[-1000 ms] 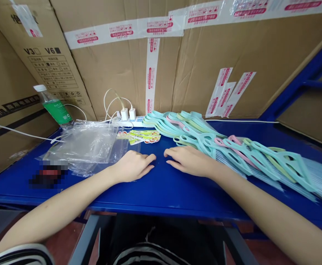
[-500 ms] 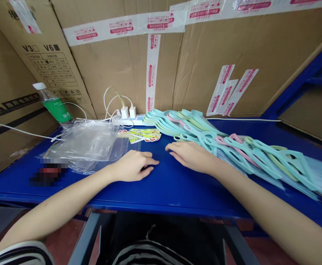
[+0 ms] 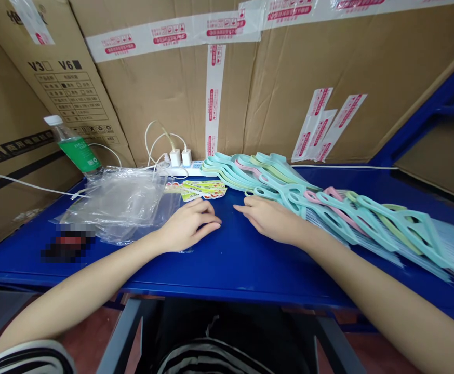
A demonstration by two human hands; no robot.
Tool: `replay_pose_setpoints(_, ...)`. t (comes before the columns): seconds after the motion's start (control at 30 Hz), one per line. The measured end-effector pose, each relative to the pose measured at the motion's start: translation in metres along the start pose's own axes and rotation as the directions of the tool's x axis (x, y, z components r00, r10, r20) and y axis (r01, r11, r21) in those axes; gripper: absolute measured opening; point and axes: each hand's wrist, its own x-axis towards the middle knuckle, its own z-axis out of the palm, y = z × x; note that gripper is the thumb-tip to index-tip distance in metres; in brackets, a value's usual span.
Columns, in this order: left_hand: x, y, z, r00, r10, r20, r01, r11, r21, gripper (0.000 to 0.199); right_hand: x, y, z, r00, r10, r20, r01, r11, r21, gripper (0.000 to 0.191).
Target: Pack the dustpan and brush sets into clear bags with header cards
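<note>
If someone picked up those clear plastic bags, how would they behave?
The bags are likely floppy, since they look crinkled. The blue table shows through their edges, so they are probably thin and light for their size. Their glossy surface suggests they might slide when pushed.

Blue table [image 3: 230,275] beneath bags [image 3: 128,200] and labels [image 3: 201,190].

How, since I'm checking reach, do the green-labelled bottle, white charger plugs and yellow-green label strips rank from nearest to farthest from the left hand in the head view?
From the left hand:
1. Yellow-green label strips: just beyond it.
2. White charger plugs: behind the strips, slightly left.
3. Green-labelled bottle: far left.
</note>
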Motion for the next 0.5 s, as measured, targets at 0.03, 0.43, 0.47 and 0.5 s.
replay_pose_setpoints(0.03,0.000,-0.001,0.001,1.000,-0.014,-0.012,0.015,0.994,0.110,0.036,-0.001,0.001,-0.002,1.000,0.003,0.017,-0.004,1.000,0.019,0.045)
replay_pose_setpoints(0.43,-0.016,0.011,-0.008,0.894,-0.007,0.448,-0.071,0.985,0.157,0.067,-0.002,0.014,-0.014,0.985,-0.170,-0.039,0.158,0.771,0.617,0.030)
replay_pose_setpoints(0.47,-0.018,0.013,-0.013,0.870,0.042,0.490,-0.106,0.989,0.103,0.067,0.000,0.015,-0.011,0.989,-0.133,-0.064,0.144,0.784,0.604,0.029)
replay_pose_setpoints(0.5,-0.019,0.015,-0.020,0.848,0.095,0.521,-0.140,0.989,0.047,0.067,0.001,0.014,-0.009,0.991,-0.107,-0.083,0.135,0.793,0.594,0.029)
